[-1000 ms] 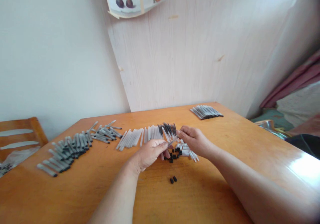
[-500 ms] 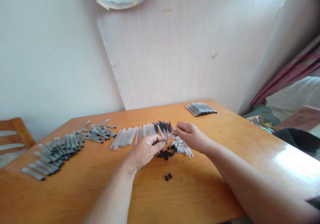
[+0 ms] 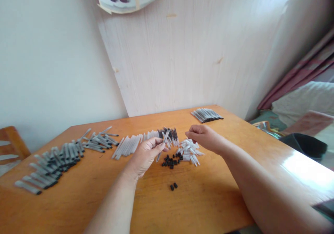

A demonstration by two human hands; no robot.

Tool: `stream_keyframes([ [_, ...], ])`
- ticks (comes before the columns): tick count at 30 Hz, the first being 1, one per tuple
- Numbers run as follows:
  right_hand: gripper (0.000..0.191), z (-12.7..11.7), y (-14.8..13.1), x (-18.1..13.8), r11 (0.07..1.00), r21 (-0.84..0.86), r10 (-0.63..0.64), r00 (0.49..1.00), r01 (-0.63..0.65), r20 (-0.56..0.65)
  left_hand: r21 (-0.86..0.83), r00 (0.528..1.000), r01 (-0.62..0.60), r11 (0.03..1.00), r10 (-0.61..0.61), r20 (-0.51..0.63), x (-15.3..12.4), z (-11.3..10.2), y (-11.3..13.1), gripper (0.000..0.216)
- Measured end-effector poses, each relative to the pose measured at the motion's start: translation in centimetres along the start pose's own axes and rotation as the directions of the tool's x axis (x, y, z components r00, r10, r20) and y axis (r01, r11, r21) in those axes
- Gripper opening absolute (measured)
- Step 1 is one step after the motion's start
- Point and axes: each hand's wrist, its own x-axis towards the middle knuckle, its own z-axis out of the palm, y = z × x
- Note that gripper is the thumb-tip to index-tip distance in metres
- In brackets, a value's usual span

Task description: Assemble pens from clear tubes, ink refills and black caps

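Note:
My left hand (image 3: 146, 154) pinches a slim translucent pen barrel (image 3: 166, 135), which tilts up and away between thumb and fingers. To its right, my right hand (image 3: 205, 137) is closed, thumb against fingers; whatever it may hold is too small to make out. Below that hand lies a heap of clear white pen caps (image 3: 192, 153). Small black plugs (image 3: 171, 162) sit in a loose cluster nearer me, with two more set apart in front. Behind my left hand runs a row of clear tubes (image 3: 127, 146), with dark pen refills (image 3: 172, 135) at its right end.
Many pens with black ends (image 3: 58, 162) are spread over the left of the wooden table (image 3: 208, 199). A neat row of pens (image 3: 208, 115) lies at the back right. A chair (image 3: 15, 141) stands at the left; a black bin (image 3: 304, 145) is beyond the right edge.
My hands have come apart: the right one has drawn away from the barrel, to the right. The left hand still holds the barrel, now tipped more upright. The view has shifted slightly.

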Motion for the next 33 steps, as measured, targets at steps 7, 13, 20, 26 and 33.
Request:
stream_keyframes([
  [7, 0.012, -1.3, 0.4, -0.5, 0.955, -0.281, 0.005, 0.945, 0.092, 0.327, -0.044, 0.999, -0.006, 0.999, 0.004, -0.043, 0.3, -0.2, -0.5, 0.027],
  [13, 0.005, -1.0, 0.1, -0.7, 0.903, -0.397, 0.053, 0.874, 0.164, 0.483, -0.041, 0.997, -0.008, 0.999, 0.005, -0.072, 0.3, -0.3, -0.7, 0.028],
  [20, 0.012, 0.1, -0.4, -0.9, 0.825, -0.537, 0.117, 0.877, 0.175, 0.465, -0.029, 0.997, -0.013, 0.999, 0.011, -0.070, 0.4, -0.2, -0.7, 0.027],
  [26, 0.012, 0.3, -0.5, -1.3, 0.811, -0.551, 0.131, 0.857, 0.195, 0.497, -0.043, 0.997, -0.005, 0.999, 0.001, -0.080, 0.4, -0.3, -0.8, 0.027],
  [33, 0.019, 0.5, -0.5, -1.5, 0.776, -0.591, 0.142, 0.852, 0.221, 0.504, -0.102, 0.997, 0.006, 0.995, -0.014, -0.079, 0.5, -0.5, -1.0, 0.028],
])
